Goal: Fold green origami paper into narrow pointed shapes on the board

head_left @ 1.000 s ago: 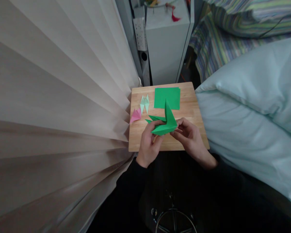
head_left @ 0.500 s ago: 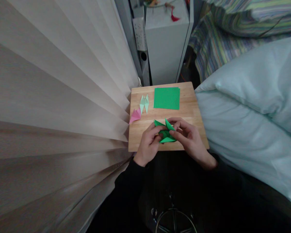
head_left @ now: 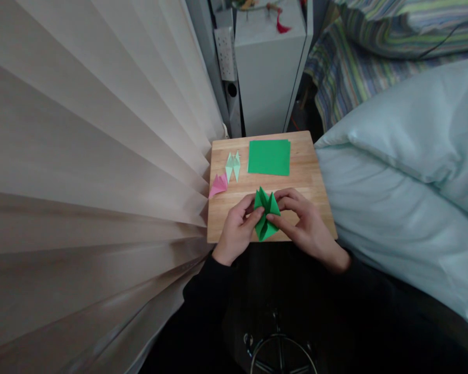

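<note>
Between my two hands is a folded green origami paper (head_left: 262, 228), its pointed flaps drawn close together around a dark middle crease. My left hand (head_left: 239, 226) grips its left side, thumb on the near face and fingers behind. On the right side my right hand (head_left: 302, 223) pinches it, the thumb pressed to the front and the other fingers bent behind. Just beyond lies a stack of green paper sheets (head_left: 269, 157). Pale green folded paper pieces (head_left: 233, 166) and a pink folded paper piece (head_left: 219, 185) rest to the left.
The small wooden table (head_left: 312, 182) stands between a pleated curtain (head_left: 140, 130) on the left and a bed with a pale blue quilt (head_left: 405, 156) on the right. Behind it are a white cabinet (head_left: 269, 78) and a power strip (head_left: 225, 54). A chair base (head_left: 281, 348) shows below.
The green folded paper has gone from spread wide to narrow and upright, its flaps pushed together. My hands have shifted slightly around it, both still holding on.
</note>
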### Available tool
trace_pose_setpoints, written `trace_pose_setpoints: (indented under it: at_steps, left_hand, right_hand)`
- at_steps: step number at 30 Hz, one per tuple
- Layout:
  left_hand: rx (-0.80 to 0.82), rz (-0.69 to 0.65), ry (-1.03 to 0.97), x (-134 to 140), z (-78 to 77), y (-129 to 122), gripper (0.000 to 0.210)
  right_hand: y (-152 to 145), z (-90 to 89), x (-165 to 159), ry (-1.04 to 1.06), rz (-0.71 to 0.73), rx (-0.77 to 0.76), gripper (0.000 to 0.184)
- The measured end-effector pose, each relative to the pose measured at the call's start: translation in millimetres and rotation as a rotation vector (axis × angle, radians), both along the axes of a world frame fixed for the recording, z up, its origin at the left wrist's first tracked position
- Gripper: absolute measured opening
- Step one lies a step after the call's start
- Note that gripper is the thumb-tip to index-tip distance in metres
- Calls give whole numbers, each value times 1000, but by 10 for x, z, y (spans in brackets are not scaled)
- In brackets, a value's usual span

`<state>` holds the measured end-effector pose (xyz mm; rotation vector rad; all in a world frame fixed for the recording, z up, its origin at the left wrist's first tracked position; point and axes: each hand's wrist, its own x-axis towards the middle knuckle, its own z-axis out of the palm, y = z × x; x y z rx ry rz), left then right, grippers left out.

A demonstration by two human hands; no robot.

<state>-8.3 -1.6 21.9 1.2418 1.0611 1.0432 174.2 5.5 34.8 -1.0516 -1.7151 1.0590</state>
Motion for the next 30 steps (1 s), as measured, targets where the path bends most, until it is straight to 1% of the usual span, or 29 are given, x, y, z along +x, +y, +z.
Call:
trace_pose_setpoints:
  at_steps: [3,5,8,11,13,16,20,23,25,30]
  left_hand:
    - [-38,-18,55,-7,28,8,36]
    - [-51,-18,68,-6,41,6,36]
    - [-28,-12,83,-5,50,2,36]
    - [17,-38,86,-8,55,4,37]
    - [51,-41,100,-9,56,7,36]
    - [56,1,113,-9,53,7,30]
    - [-48,39,53,-4,43,-3,26]
    - [-123,49,15,0,20,-10,26]
    - [-166,84,-2,3,-5,-12,25]
    - [-303,139,-39,16,-50,-19,28]
  right_hand:
    - [9,13,29,5,-50,86,14]
    - [8,17,38,30,-52,90,15]
    - [-1,21,39,53,-42,4,15]
    - [-1,24,35,38,-50,-94,14]
    - [6,14,31,42,-47,-127,14]
    - [19,-28,21,76,-46,-162,16]
    - [25,-89,20,61,-76,-232,25]
    - [30,-89,26,27,-42,-253,22]
    - [34,-68,25,11,-31,-254,21]
    - [36,-10,5,-36,-82,-230,17]
